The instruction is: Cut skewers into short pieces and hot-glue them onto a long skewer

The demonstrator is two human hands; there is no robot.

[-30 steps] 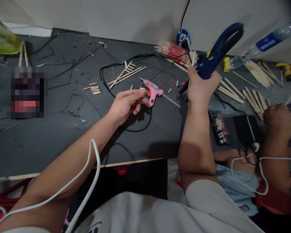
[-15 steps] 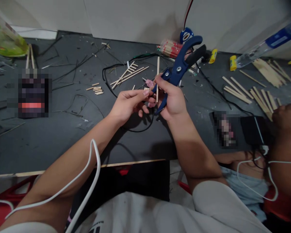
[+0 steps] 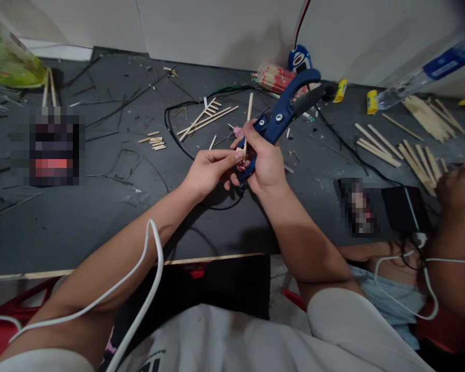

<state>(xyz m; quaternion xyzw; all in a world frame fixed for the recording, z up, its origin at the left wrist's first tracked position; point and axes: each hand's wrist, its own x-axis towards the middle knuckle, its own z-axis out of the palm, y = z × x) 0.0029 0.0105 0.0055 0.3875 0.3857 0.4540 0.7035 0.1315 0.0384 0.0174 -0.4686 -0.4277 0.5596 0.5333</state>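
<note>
My right hand (image 3: 266,160) holds a pair of blue-handled cutters (image 3: 279,118), their handles pointing up and to the right. A thin wooden stick (image 3: 249,111) stands nearly upright against its thumb. The fingers of my left hand (image 3: 211,170) are pinched at the stick's lower end, beside a small pale piece. Fingers partly hide the cutters' lower end. Behind my hands lies a small pink object (image 3: 237,132). Short cut sticks (image 3: 158,142) and a few longer sticks (image 3: 201,122) rest on the dark table (image 3: 139,222) to the left.
A black cable (image 3: 166,119) loops around my hands. Packaged sticks (image 3: 277,77) sit at the back. On the right are a bottle (image 3: 411,85), loose sticks (image 3: 377,147), a phone (image 3: 357,206), a black box (image 3: 406,209) and another person's hand (image 3: 459,191). A blurred item (image 3: 54,150) lies left.
The cutters have shifted slightly left and down with my right hand, and their handles look closer together. My left hand has moved slightly right; the stick's lower end now meets its fingertips.
</note>
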